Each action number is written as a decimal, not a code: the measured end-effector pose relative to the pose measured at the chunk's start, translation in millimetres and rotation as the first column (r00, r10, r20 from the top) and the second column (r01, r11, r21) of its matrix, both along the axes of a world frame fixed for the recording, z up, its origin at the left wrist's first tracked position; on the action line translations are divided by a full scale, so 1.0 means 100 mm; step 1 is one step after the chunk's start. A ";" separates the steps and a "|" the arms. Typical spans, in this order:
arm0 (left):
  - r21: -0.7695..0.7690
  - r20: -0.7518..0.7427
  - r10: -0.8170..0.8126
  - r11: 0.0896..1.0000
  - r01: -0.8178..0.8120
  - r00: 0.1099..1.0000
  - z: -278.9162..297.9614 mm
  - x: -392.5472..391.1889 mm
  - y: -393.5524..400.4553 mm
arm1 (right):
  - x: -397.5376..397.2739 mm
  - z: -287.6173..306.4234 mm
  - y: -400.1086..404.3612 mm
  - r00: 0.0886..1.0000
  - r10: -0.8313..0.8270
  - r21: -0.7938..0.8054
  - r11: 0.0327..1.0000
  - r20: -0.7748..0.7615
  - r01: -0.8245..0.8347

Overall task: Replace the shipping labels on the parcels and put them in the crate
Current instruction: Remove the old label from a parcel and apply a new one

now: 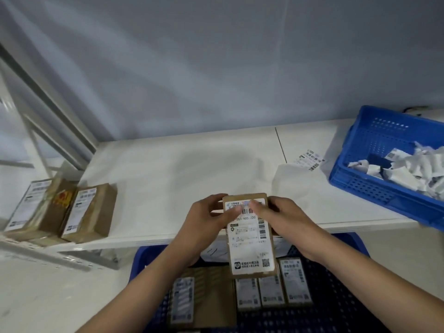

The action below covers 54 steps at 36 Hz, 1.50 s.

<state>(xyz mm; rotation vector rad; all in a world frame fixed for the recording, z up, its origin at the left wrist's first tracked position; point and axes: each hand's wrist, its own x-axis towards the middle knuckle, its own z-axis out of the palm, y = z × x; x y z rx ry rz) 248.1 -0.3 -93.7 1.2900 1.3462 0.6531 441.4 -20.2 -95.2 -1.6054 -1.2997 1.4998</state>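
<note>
A: Holding it in both hands, is that right? Where is the parcel (249,236) exactly?

B: Yes. The brown cardboard parcel is up off the surface, over the near edge of the white table (192,164) and above the blue crate (336,296) that sits below it. The left hand (206,224) grips its left side, the thumb curled onto the top of the white label (249,239). The right hand (281,219) grips the right side, its thumb also pressed on the label's upper part, close to the left thumb.

A: And the label?

B: It covers most of the parcel's upper face, with barcodes and a printed code (the small print is too blurred to read). It looks flat against the cardboard.

A: What is in the crate under the hands?

B: Several labelled parcels (271,284) lying flat: three small ones side by side toward the right, and a larger flat box (204,299) to the left with a narrow label on it.

A: Anything else on the table?

B: At the left edge, two more brown parcels (62,212) standing close together, labels showing. At the right, a second blue crate (374,164) holding crumpled white paper scraps (408,169), and just beside it a loose label sheet (311,159) lying flat on the table.
</note>
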 end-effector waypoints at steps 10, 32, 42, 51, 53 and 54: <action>-0.005 0.060 0.033 0.999 -0.033 0.998 -0.02 -0.03 0.05 | 0.01 -0.04 0.05 0.997 -0.079 0.006 0.997 -0.017 0.079; 0.073 0.014 0.066 0.995 -0.067 0.998 0.03 -0.10 0.08 | -0.04 -0.04 0.02 0.999 0.009 0.046 0.999 0.044 -0.011; -0.076 0.046 -0.036 0.996 0.040 0.998 -0.03 -0.15 0.11 | -0.03 -0.10 0.08 0.987 -0.153 0.110 0.983 0.048 0.147; -0.141 -0.045 -0.237 0.963 0.229 0.970 -0.02 -0.08 0.00 | 0.01 -0.02 0.09 0.967 -0.254 0.116 0.960 -0.026 0.255; -0.144 -0.040 -0.221 0.966 0.213 0.974 -0.02 -0.08 0.01 | 0.01 -0.01 0.09 0.969 -0.242 0.095 0.965 -0.047 0.245; -0.149 -0.030 -0.210 0.968 0.203 0.977 -0.02 -0.07 0.01 | 0.01 -0.01 0.09 0.971 -0.230 0.080 0.969 -0.057 0.234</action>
